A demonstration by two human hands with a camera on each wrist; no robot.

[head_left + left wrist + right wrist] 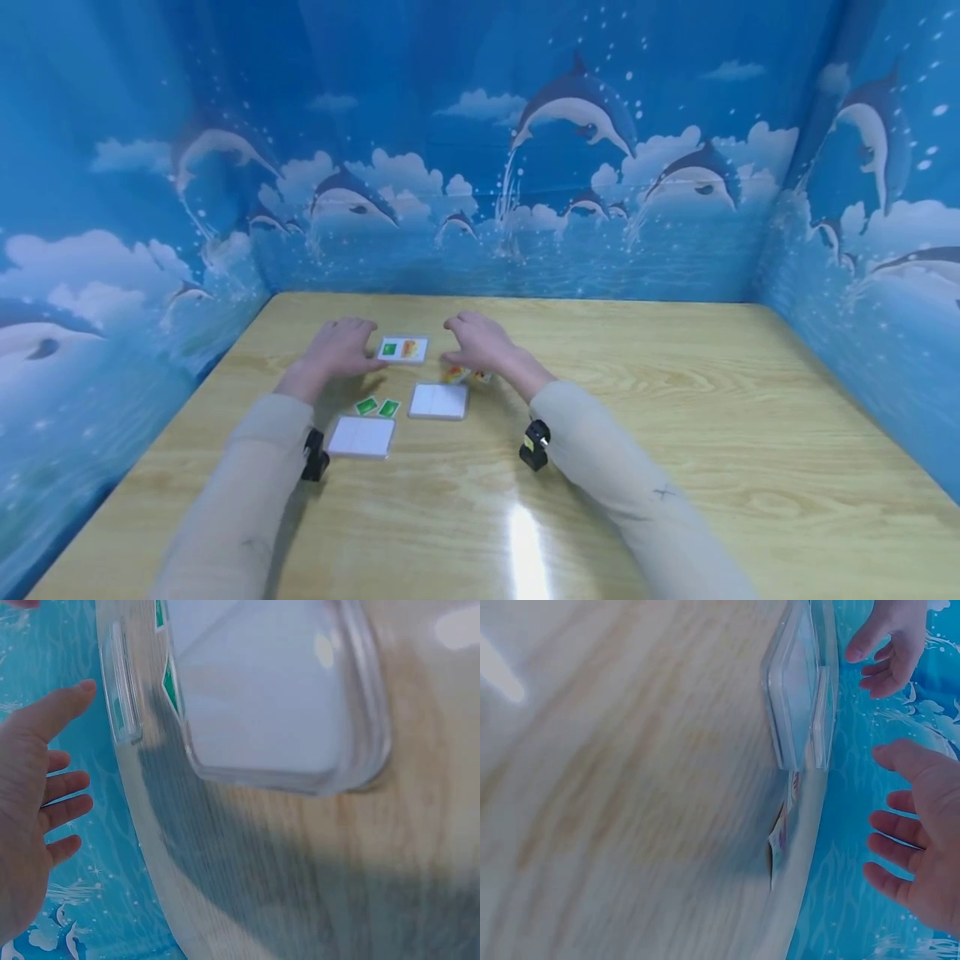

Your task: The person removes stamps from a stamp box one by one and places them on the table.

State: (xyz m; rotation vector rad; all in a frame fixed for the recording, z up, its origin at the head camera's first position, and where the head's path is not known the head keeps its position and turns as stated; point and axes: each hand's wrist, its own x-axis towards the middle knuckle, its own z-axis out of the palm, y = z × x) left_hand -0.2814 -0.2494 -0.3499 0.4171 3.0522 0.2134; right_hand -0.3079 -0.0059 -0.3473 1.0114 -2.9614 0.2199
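"Toward the far-left corner of the tabletop [712, 400], lying flat: one picture case [402, 350]. Any grip?"

"None: left hand [341, 346], loosely spread, just beside the left edge of the case; right hand [483, 342], likewise relaxed, farther off past the right edge."

"And the handling?"

"Probably light and stiff, slick on top, perhaps brittle. Best pinched gently by both short edges."

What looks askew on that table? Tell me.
Small green cards lie at differing angles beyond the nearest white board, out of line with its edges; orange-pictured cards near the right hand look scattered too.
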